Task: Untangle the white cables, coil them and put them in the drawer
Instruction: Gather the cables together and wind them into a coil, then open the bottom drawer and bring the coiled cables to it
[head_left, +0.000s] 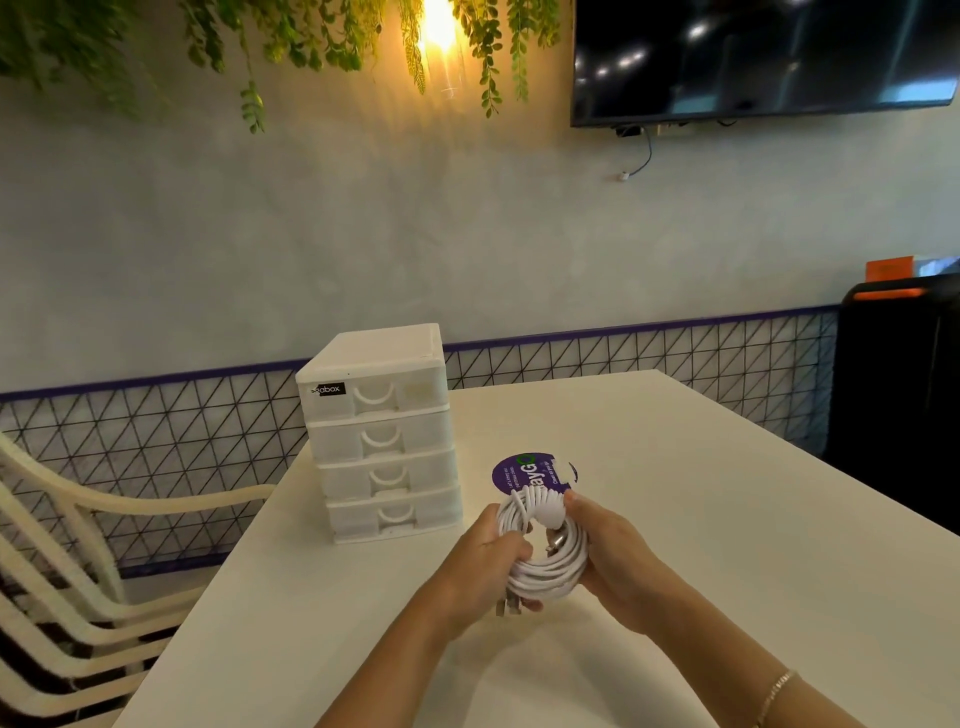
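Note:
A coil of white cables (551, 569) hangs above the white table (727, 519), held between both hands. My left hand (485, 564) grips the coil's left side, fingers curled through its loops. My right hand (613, 556) grips the right side, its thumb at the top near a wound section of cable. A metal plug end pokes out under my left hand. The white four-drawer unit (384, 436) stands on the table's far left, with all its drawers closed.
A round purple sticker (530, 474) lies on the table just behind the coil. Cream chairs (78, 545) stand to the left of the table. A black cabinet (898, 405) stands at the right, and a TV (763, 57) hangs on the wall.

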